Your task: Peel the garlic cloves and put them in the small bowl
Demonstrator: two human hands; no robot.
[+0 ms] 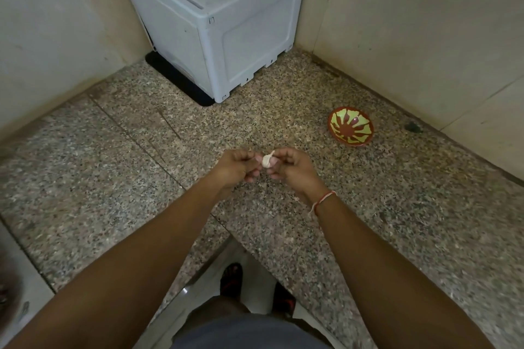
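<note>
Garlic clove (266, 160) sits right between both hands, over the table (113, 178). Left hand (237, 168) and right hand (289, 168) both pinch it, fingers curled. Small bowl (351, 126) well off right.

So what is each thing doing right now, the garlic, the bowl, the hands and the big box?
garlic: skin on, held above the counter between both hands.
left hand: fingers pinch the garlic.
right hand: fingers pinch the garlic.
small bowl: upright on the counter, empty.
white box: closed, in the corner.
</note>
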